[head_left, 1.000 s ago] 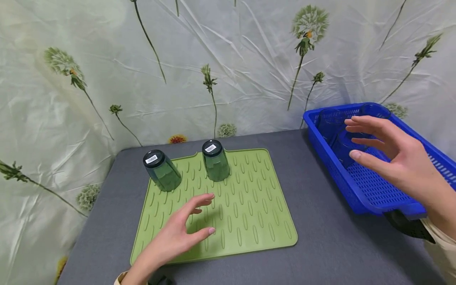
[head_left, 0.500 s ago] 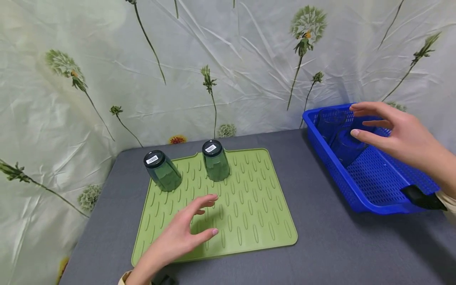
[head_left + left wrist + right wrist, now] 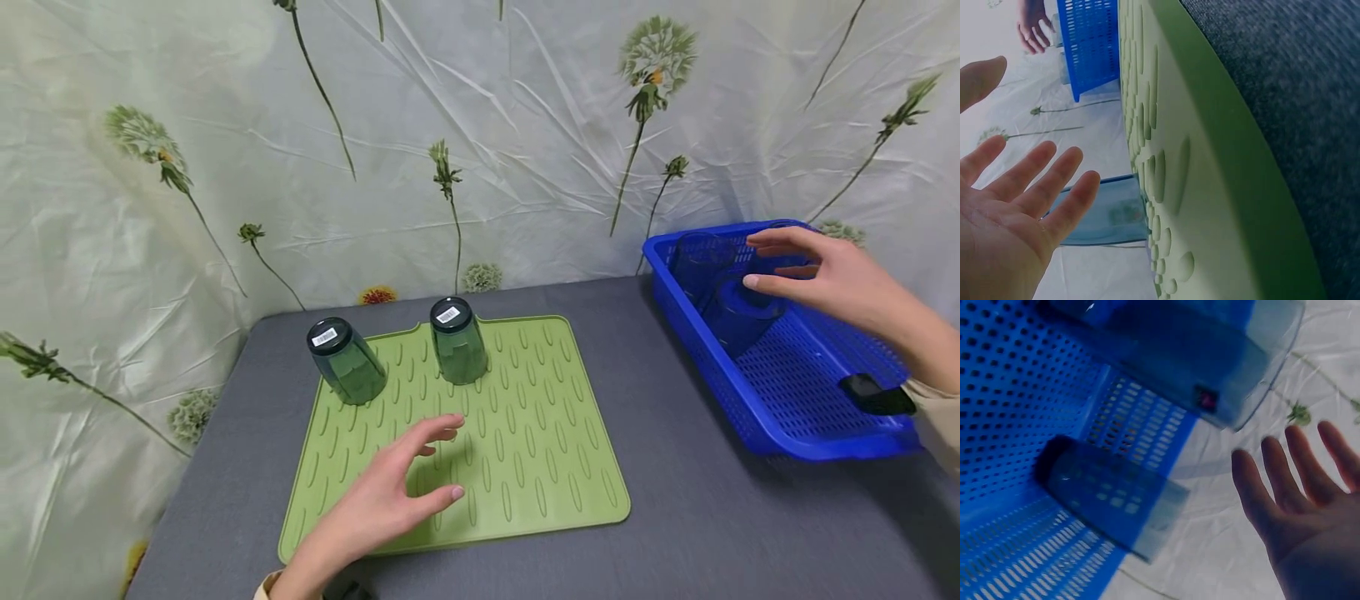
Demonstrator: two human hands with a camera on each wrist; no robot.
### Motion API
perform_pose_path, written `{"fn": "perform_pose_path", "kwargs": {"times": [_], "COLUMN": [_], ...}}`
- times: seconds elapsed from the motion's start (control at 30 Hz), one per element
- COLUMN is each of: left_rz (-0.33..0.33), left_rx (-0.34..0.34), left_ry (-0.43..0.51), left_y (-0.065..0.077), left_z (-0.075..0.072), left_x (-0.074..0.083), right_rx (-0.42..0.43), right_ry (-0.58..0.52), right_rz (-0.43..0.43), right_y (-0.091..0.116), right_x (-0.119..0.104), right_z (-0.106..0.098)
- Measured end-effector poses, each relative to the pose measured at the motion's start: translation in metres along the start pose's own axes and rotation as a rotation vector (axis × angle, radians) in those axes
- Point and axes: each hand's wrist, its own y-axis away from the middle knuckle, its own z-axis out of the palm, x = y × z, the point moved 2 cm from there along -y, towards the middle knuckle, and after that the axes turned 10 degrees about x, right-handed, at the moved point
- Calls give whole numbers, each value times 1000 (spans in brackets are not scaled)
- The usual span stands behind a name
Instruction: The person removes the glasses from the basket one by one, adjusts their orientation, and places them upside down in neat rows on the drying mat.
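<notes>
Over the green drying mat (image 3: pixel 525 467) my left hand (image 3: pixel 378 496) hovers with fingers spread and relaxed, holding nothing. Two dark green drinking glasses stand upside down at the mat's back: a left glass (image 3: pixel 347 367) and a right glass (image 3: pixel 459 346), each with a white label on its base. My right hand (image 3: pixel 840 279) is above the back of the blue basket (image 3: pixel 757 408), fingers loosely extended and nothing in them. Below it are a front glass (image 3: pixel 738 321) and a back-left glass (image 3: pixel 697 258). In the right wrist view a glass (image 3: pixel 1210 381) stands near the fingertips.
The basket sits at the right on a grey-covered table (image 3: pixel 660 517). A flower-patterned curtain (image 3: pixel 540 150) hangs right behind the table's back edge. A black wrist strap (image 3: pixel 877 396) on the right wrist is over the basket's front end.
My right hand has moved away from me, toward the back of the basket, above the glasses in it. The left hand and the two glasses on the mat have hardly shifted.
</notes>
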Motion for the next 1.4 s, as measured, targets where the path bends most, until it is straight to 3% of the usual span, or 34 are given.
{"fn": "perform_pose_path", "kwargs": {"times": [0.27, 0.63, 0.97, 1.2, 1.4], "left_rz": [-6, -38, -44, -37, -21], "left_rx": [-17, -31, -23, -13, -10], "left_ry": [-29, -38, -41, -42, -39], "left_y": [0, 1, 1, 2, 1], "left_z": [2, 4, 4, 0, -3], "left_x": [-1, 0, -2, -1, 1], "right_rx": [-182, -339, -444, -521, -531], "right_ry": [-74, -16, -180, -317, -344], "right_rz": [-21, -49, -76, -30, -10], "right_y": [-6, -10, -9, -10, -9], "right_x": [23, 33, 43, 48, 51], "right_z": [10, 15, 18, 18, 19]}}
